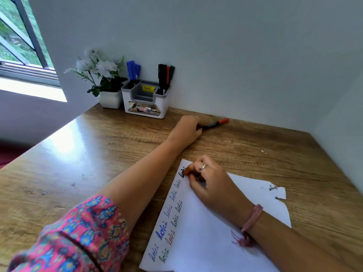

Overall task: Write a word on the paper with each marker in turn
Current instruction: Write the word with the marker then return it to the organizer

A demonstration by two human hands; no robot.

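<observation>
The paper (212, 232), covered with rows of handwritten words, lies at the desk's (98, 154) near edge. Its far corner is pressed by the right hand (214, 185), fingers curled, nothing visibly gripped. Farther back, near the wall-side edge, a red-capped marker (215, 124) is gripped by the left hand (186, 128). More markers (164, 77) stand in the organizer (146, 99) at the far left corner.

The table (110, 146) is brown with wood grain. The paper (198, 222) is white, carrying rows of words in blue, red, green and black ink. The marker (215, 124) at 12 o'clock of the paper has a black barrel and a red cap. The organizer (146, 101) is white with grey inserts and a yellow sticker; blue caps stand in its 9 o'clock compartment, black, red and green ones at 3 o'clock. The sleeve (82, 236) is pink, patterned in blue and yellow. The wristband (252, 217) is pink. The flowers (98, 65) are white, in a white pot (110, 99).
</observation>
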